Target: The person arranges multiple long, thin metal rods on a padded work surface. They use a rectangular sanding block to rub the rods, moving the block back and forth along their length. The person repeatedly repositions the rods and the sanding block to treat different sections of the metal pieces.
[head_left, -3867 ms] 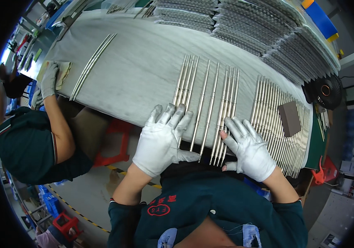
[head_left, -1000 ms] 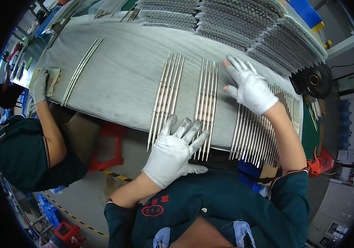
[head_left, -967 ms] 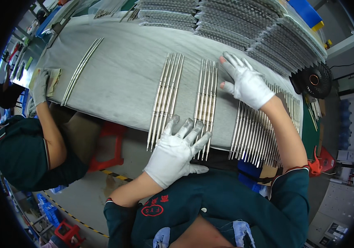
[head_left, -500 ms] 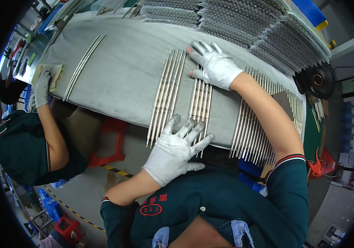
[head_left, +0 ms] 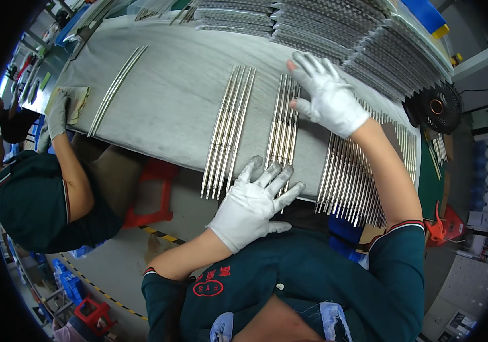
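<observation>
A small group of slim silvery metal rods (head_left: 282,128) lies side by side on the grey cloth in front of me. My left hand (head_left: 248,205), in a white glove with greyed fingertips, rests with spread fingers over the near ends of these rods. Beyond it, my right hand (head_left: 330,98) is beside their far ends, fingers apart, its glove leaving two fingertips bare. Neither hand grips anything. Another group of rods (head_left: 229,128) lies to the left. On the right a wider row of rods (head_left: 349,182) extends partly beneath my right forearm.
Stacks of clear-wrapped trays (head_left: 323,28) line the table's far side. A black fan (head_left: 437,108) stands at the far right. A few thin rods (head_left: 117,91) lie on the cloth (head_left: 164,97) farther left, near a co-worker's gloved hand (head_left: 58,114). A red stool (head_left: 152,194) stands below.
The middle group of rods has shifted a little to the right. Both my hands have moved rightward too, the right one farther, uncovering the far ends of these rods.
</observation>
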The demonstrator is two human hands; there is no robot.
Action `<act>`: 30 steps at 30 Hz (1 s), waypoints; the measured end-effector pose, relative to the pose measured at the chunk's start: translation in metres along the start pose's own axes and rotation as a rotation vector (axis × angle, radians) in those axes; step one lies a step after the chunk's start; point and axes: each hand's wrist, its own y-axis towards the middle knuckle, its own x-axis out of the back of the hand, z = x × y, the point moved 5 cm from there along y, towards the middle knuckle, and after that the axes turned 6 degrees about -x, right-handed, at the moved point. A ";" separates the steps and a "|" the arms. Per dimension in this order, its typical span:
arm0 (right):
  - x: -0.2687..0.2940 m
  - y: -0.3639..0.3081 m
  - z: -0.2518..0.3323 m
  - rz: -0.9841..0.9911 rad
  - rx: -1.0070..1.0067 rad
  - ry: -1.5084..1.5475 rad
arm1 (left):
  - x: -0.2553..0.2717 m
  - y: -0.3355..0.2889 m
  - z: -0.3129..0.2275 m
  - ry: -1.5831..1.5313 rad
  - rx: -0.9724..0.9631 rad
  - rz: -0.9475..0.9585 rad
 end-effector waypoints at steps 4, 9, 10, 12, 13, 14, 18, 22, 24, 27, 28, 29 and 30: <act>0.048 -0.071 -0.016 0.119 -0.193 -0.091 | -0.006 0.006 -0.006 -0.017 -0.032 -0.022; 0.061 -0.168 -0.048 0.208 -0.546 -0.216 | -0.012 0.010 -0.010 -0.040 -0.049 -0.043; 0.059 -0.184 -0.051 0.238 -0.621 -0.234 | -0.012 0.010 -0.010 -0.034 -0.043 -0.038; 0.051 -0.204 -0.054 0.278 -0.713 -0.218 | -0.011 0.008 -0.009 -0.018 -0.030 -0.026; 0.051 -0.208 -0.050 0.277 -0.724 -0.223 | -0.011 0.007 -0.009 -0.004 -0.020 -0.022; 0.047 -0.211 -0.053 0.235 -0.747 -0.213 | -0.010 0.006 -0.008 0.001 -0.012 -0.022; 0.036 -0.218 -0.063 0.163 -0.909 -0.239 | -0.008 0.002 -0.006 0.034 0.003 -0.024; 0.036 -0.213 -0.060 0.070 -0.849 -0.158 | -0.006 0.002 -0.006 0.040 -0.002 -0.022; 0.033 -0.205 -0.051 -0.031 -0.730 -0.102 | -0.006 0.003 -0.007 0.037 -0.001 -0.003; 0.032 -0.183 -0.026 0.084 -0.685 -0.117 | -0.009 0.006 -0.008 0.034 0.008 0.027; 0.034 -0.179 -0.021 0.167 -0.741 -0.142 | -0.009 0.005 -0.008 0.031 0.014 0.027; 0.030 -0.186 -0.032 0.092 -0.710 -0.098 | -0.008 0.005 -0.008 0.028 0.015 0.025; 0.024 -0.194 -0.047 0.017 -0.678 -0.054 | -0.007 0.004 -0.008 0.032 0.016 0.022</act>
